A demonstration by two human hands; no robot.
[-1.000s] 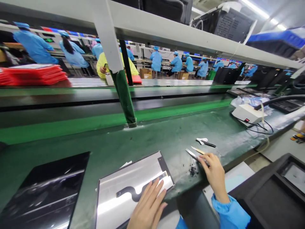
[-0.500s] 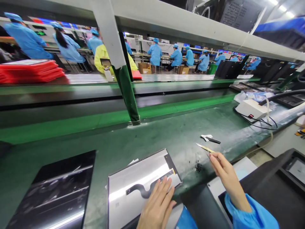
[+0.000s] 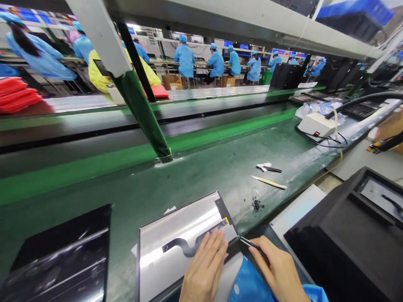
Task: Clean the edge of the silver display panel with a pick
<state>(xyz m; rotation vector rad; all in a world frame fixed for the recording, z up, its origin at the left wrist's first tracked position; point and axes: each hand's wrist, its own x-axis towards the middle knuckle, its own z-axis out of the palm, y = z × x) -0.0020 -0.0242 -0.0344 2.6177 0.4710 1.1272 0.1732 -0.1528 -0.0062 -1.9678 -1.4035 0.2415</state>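
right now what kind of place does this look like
Likely an electronics assembly or repair workshop: a long green workbench, an opened display panel with a ribbon cable, and rows of people in blue smocks.

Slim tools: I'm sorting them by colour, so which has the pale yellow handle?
The pointed tool between the black one and the dark crumbs; the tweezers in the right hand look mostly dark.

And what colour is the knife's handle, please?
The handle is pale yellow; the head view shows it best.

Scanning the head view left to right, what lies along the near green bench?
Glossy black panel → silver-backed panel → scatter of small black bits → white box with a red switch.
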